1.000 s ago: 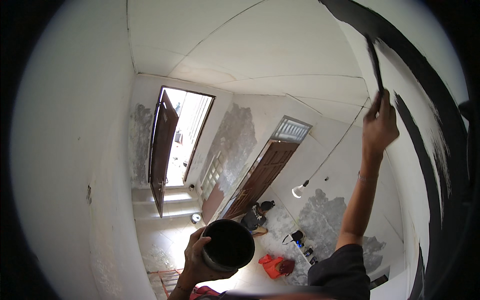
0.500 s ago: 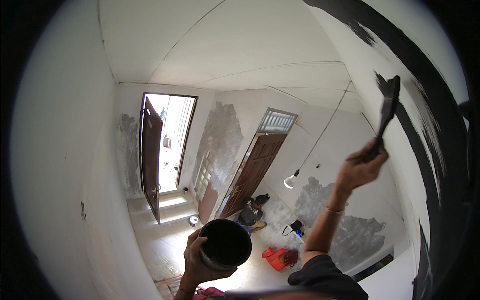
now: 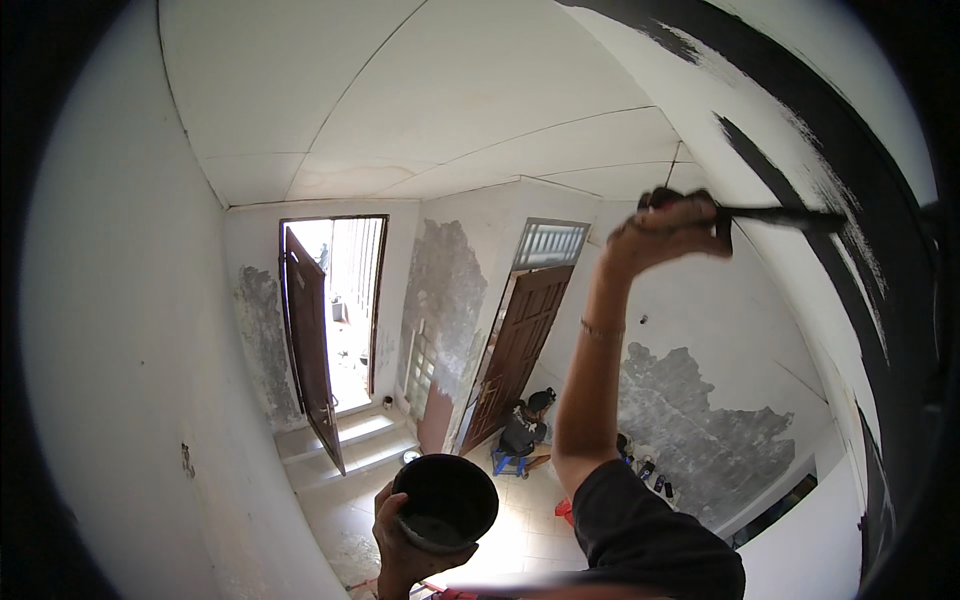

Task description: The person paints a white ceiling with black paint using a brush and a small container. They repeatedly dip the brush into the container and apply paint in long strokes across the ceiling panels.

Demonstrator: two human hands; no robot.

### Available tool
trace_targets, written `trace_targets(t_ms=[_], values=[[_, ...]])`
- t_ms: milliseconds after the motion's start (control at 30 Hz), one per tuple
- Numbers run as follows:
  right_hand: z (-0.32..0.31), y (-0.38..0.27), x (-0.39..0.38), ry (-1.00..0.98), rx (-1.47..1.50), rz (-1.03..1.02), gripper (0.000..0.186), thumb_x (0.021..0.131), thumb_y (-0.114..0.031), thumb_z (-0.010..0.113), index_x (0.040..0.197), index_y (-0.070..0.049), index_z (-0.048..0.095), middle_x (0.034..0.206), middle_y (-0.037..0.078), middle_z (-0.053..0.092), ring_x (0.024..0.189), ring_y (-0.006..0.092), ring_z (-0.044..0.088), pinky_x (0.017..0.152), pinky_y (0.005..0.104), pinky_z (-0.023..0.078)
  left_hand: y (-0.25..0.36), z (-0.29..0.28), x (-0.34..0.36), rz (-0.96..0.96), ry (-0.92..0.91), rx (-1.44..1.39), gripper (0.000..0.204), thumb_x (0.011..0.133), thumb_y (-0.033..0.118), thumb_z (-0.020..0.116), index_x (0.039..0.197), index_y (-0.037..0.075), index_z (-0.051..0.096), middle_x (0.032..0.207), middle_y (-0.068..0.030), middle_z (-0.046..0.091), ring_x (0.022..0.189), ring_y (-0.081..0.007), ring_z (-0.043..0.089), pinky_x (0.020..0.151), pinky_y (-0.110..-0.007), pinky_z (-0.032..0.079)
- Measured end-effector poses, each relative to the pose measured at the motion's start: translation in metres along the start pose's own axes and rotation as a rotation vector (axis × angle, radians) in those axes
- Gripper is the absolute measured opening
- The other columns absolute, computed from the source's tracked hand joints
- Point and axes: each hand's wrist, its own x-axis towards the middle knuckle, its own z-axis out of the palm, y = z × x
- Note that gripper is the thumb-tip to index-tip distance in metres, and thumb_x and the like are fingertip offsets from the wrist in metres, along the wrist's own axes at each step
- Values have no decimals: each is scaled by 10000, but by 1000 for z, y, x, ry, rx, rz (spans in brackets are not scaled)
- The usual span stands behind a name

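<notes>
My left hand [image 3: 398, 540], low in the view, is closed around a dark bucket [image 3: 444, 500] with dark contents. Up at the right, my right hand [image 3: 668, 228] grips the handle of a dark paintbrush [image 3: 795, 218], held roughly sideways with its bristle end over the white wall band beside long black painted strokes [image 3: 770, 65]. Whether the bristles touch the wall is unclear. My right forearm crosses the middle right of the view.
Below are an open door [image 3: 308, 335] with steps [image 3: 350, 428], a closed brown door [image 3: 515, 350], and a person [image 3: 522, 430] sitting on a blue stool [image 3: 510, 464]. Grey patches [image 3: 690, 430] mark the far wall; small items [image 3: 655, 478] lie near it.
My right hand and brush moved down, then up and leftward; the brush has swung from upright to nearly sideways. The view shifted, and my right arm now hides the hanging bulb.
</notes>
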Motion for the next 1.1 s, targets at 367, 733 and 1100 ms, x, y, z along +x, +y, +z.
trace_targets(t_ms=[367,733,1100], values=[[102,7,-43,-476,138,69,181,1116,-88,402,1036,18,279,833,214,427,727,375,467,685,479,428,-4,-8,-7,-10,12,-21,1261,511,352,1067,1503,198,303,1393,-221,551,1279,-372,608,1069,-509,497],[86,4,3,-106,175,-27,255,1162,-223,337,1015,-34,246,810,80,453,570,143,420,501,253,390,0,-6,-6,-28,-5,-75,1275,519,337,1066,1512,213,276,1416,-211,524,1295,-352,597,1099,-499,480],[105,18,-63,-140,60,-217,188,1127,-123,356,1045,26,275,823,129,440,606,195,445,538,274,359,-6,-10,-18,-99,-35,-75,1283,549,295,1057,1518,246,218,1484,-209,481,1340,-345,586,1119,-486,493]])
